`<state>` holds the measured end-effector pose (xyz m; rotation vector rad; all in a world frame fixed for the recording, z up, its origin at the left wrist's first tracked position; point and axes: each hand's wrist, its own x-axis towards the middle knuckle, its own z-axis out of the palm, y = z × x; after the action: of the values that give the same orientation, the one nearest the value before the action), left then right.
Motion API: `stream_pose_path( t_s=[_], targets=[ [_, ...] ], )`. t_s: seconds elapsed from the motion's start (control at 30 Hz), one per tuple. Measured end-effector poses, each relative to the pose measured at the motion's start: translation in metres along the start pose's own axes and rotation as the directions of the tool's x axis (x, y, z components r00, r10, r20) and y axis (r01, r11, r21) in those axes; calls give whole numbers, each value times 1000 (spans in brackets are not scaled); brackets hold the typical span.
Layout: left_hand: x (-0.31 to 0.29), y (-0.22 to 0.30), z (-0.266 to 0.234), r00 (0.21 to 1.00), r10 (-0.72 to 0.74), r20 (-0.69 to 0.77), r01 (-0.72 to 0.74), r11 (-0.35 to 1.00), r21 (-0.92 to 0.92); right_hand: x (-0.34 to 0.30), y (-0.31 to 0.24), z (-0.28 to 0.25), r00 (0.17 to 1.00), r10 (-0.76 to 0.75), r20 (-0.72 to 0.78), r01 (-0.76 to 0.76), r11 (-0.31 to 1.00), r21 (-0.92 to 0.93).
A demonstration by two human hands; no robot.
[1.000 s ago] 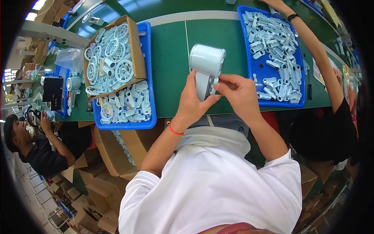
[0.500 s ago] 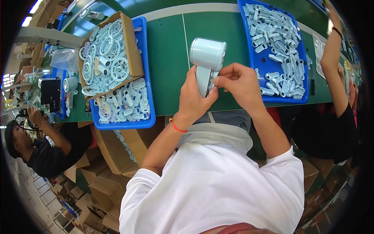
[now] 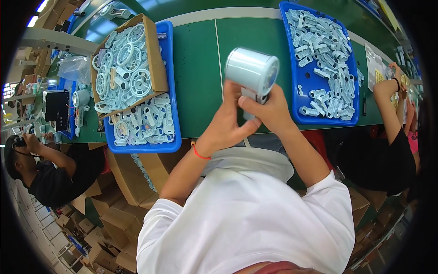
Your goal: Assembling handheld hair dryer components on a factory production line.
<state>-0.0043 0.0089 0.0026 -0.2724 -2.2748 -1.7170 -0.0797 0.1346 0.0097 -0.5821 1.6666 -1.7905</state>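
Above the near edge of the green table, both hands hold a pale blue handheld fan (image 3: pixel 250 68) with a thick cylindrical head and a slim handle. The head points up and tilts to the right; its round end faces right. My left hand (image 3: pixel 227 122) is closed around the handle from the left, thumb reaching across its lower part. From the other side, my right hand (image 3: pixel 273 113) grips the handle just under the head, thumb on the front. The fingers cover most of the handle.
A cardboard box (image 3: pixel 158 59) of round grilles and rings rests on a blue tray (image 3: pixel 172 105) of small parts at left. Another blue tray (image 3: pixel 297 98) of handle pieces lies right, beside a dark thin tool (image 3: pixel 364 106). People work at both sides.
The fan has turned, its head swinging right and its end coming into view. My right hand has gone from pinching at the handle's side to gripping it below the head.
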Motion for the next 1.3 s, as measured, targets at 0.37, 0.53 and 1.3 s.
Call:
stream_pose_path(
  t_s=[0.37, 0.53, 1.3],
  targets=[
    [-46, -15, -2, 833, -205, -515, 84, 965, -248, 19, 8, -2, 871, -492, 9, 478, 851, 218],
    [-42, 24, -2, 741, 584, -333, -361, 763, 536, 20, 28, -2, 747, -643, 169, 540, 439, -718],
    [-8, 16, -10, 997, -6, 77, -65, 474, 878, -15, 20, -25, 807, -436, 398, 523, 217, -824]
  ],
)
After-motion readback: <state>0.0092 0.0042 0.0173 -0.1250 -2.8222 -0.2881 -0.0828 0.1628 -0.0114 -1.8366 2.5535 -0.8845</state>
